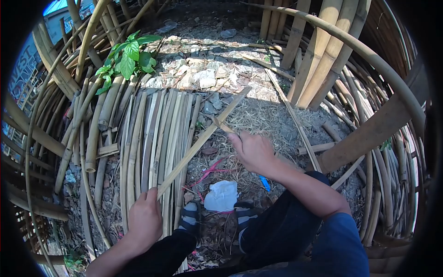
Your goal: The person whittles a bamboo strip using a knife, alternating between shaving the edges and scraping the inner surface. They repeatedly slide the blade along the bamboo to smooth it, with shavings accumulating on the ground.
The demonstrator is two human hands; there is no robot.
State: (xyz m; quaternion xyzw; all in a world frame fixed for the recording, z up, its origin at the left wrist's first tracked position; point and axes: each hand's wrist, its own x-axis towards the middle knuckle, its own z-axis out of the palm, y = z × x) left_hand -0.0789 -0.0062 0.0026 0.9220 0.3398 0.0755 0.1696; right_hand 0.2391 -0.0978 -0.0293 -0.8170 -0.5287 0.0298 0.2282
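Observation:
A long split bamboo strip (191,152) slants up and away across the middle of the view. My left hand (146,216) is closed around its near end, low on the left. In my right hand (254,151) is a short knife-like tool (223,125) with a tan handle. The tool's dark end meets the strip's upper part; its edge is too small to make out. Left of and beneath the strip, a row of split bamboo slats (150,134) lies side by side on the ground.
Fine shavings (258,115) cover the ground beyond my right hand. Thick bamboo poles (323,51) stand at the right, with more stacked at the left. A leafy plant (128,57), a white sheet (221,195), pink string (210,171) and a blue scrap (264,183) are around.

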